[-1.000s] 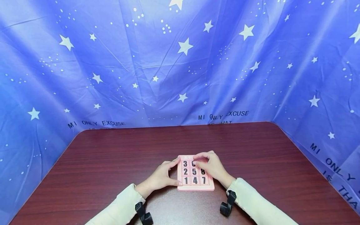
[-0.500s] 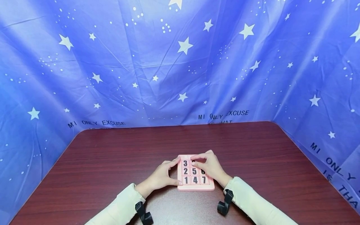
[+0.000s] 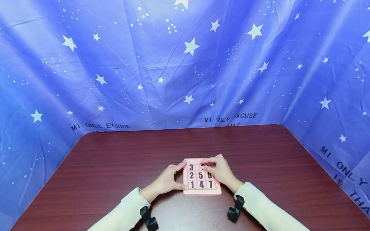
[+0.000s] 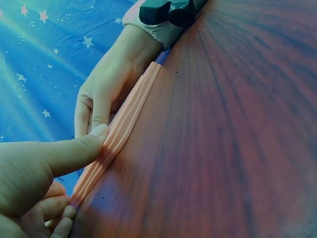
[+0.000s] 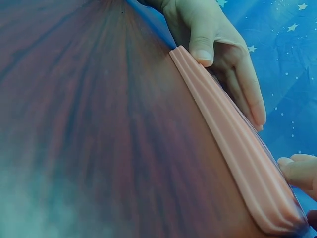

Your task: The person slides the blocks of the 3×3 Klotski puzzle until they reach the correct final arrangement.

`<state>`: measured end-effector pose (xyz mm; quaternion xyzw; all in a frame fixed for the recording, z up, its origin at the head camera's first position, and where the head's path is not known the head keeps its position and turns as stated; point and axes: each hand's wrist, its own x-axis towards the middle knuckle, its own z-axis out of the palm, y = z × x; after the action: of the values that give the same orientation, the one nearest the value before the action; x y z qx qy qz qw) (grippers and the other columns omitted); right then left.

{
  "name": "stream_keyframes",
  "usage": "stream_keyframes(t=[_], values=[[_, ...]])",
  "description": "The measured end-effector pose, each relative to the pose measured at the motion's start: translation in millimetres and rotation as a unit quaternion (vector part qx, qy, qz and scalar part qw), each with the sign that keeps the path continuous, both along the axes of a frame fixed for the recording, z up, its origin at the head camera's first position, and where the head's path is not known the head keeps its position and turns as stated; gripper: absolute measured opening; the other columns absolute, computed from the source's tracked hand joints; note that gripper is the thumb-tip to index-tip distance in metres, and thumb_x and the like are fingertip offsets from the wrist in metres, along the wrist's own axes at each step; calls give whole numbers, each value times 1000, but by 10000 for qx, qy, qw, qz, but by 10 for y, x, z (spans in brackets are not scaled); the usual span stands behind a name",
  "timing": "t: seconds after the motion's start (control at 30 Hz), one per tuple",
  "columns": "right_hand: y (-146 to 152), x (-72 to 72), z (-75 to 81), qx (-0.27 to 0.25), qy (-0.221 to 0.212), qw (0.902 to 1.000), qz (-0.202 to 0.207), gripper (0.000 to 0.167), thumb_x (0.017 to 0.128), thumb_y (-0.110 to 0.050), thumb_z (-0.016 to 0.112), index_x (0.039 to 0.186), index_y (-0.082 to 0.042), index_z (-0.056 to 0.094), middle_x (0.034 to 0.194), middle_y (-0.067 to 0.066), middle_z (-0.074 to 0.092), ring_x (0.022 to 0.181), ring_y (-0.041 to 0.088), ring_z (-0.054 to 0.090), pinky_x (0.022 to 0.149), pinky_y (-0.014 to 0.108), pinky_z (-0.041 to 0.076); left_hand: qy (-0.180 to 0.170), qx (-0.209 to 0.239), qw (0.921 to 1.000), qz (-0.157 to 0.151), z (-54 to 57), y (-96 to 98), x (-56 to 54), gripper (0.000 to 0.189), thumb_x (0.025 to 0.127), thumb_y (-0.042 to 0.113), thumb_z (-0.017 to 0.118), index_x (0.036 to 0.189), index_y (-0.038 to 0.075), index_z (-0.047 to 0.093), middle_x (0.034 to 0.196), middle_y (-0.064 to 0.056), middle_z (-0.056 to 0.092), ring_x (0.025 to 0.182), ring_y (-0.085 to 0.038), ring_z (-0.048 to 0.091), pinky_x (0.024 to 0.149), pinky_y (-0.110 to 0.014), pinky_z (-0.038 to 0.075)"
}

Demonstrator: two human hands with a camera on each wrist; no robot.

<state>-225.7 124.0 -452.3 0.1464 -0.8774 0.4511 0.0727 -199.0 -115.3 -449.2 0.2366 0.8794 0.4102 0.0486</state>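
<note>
A pink number slide puzzle (image 3: 202,192) lies flat on the table, its black digits facing up. The lower rows read 2 5 8 and 1 4 7. In the top row a gap shows right of the 3, then a tile (image 3: 202,166) whose digit is mostly hidden by my right thumb. My left hand (image 3: 166,179) holds the puzzle's left side, thumb at the near corner and forefinger at the far one. My right hand (image 3: 221,170) reaches over the far right corner, thumb on the tile and forefinger along the top border. The left wrist view shows my left thumb (image 4: 81,151) against the layered pink edge.
The dark red wooden table (image 3: 130,154) stretches around the puzzle. A blue curtain with white stars (image 3: 162,64) hangs behind and at both sides. Black wrist cameras (image 3: 148,218) sit on both pale sleeves.
The top-row tile has shifted right, leaving a gap beside the 3. My right hand moved slightly left, then back right with its thumb on the tile. My left hand keeps its hold.
</note>
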Motion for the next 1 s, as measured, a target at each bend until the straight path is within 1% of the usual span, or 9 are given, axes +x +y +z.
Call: stream_keyframes(t=[0.23,0.47,0.63,0.67,0.73,0.77,0.87,0.93,1.0], values=[[81,3,0,75,110,9998,-137,17,74,-13,79,90,-19,78,80,0,56,79,14,39,70,28,33,-38,147,9999,-1,-5,-1,-27,94,63,26,87,142,2,40,142,-15,45,120,-31,45,101,-48,34],[159,9,-23,109,282,9994,-196,18,73,-10,79,90,-18,78,79,-1,61,80,16,42,71,29,34,-34,115,9999,-20,-3,12,-29,95,63,26,86,142,2,39,142,-15,45,120,-31,45,101,-48,34],[186,11,-52,-72,537,9984,-157,18,72,-9,78,89,-16,78,80,-3,63,80,14,43,72,30,33,-19,63,10000,-15,1,17,-23,95,63,26,87,142,2,39,140,-16,46,120,-31,44,101,-48,34],[188,11,-60,-84,650,9977,-146,18,71,-9,78,88,-15,78,80,-2,63,79,13,43,71,29,33,-8,54,10000,-18,2,17,-20,95,63,26,87,142,1,39,140,-17,47,120,-32,45,101,-48,34],[186,12,-70,-167,662,9976,-146,18,71,-9,78,88,-15,77,81,-1,61,80,12,43,71,28,32,3,47,10000,-20,-1,14,-18,95,64,26,87,142,1,39,139,-18,48,120,-32,45,101,-48,35],[182,15,-70,-189,650,9976,-147,18,71,-9,77,88,-14,77,81,-1,60,80,12,43,72,28,32,9,50,10000,-25,-3,12,-17,95,64,27,87,142,1,39,139,-18,48,120,-32,45,101,-48,34],[165,16,-53,-199,433,9987,-185,18,71,-11,78,88,-15,77,82,1,60,80,14,43,71,28,34,34,48,10000,-33,-9,7,-14,95,64,27,86,142,1,39,139,-18,48,120,-32,45,101,-48,35],[142,11,-27,-225,192,9994,-159,19,72,-14,79,90,-15,77,83,1,62,79,15,44,69,32,36,27,49,10000,-28,-12,5,-12,95,64,28,86,142,2,39,140,-16,47,119,-31,45,101,-47,35],[116,-5,-6,-226,70,9997,-79,19,74,-16,79,92,-15,77,84,-1,68,79,14,50,80,36,40,18,49,10000,-25,-13,5,-11,95,64,29,86,142,3,39,141,-15,46,119,-31,45,101,-47,35]])
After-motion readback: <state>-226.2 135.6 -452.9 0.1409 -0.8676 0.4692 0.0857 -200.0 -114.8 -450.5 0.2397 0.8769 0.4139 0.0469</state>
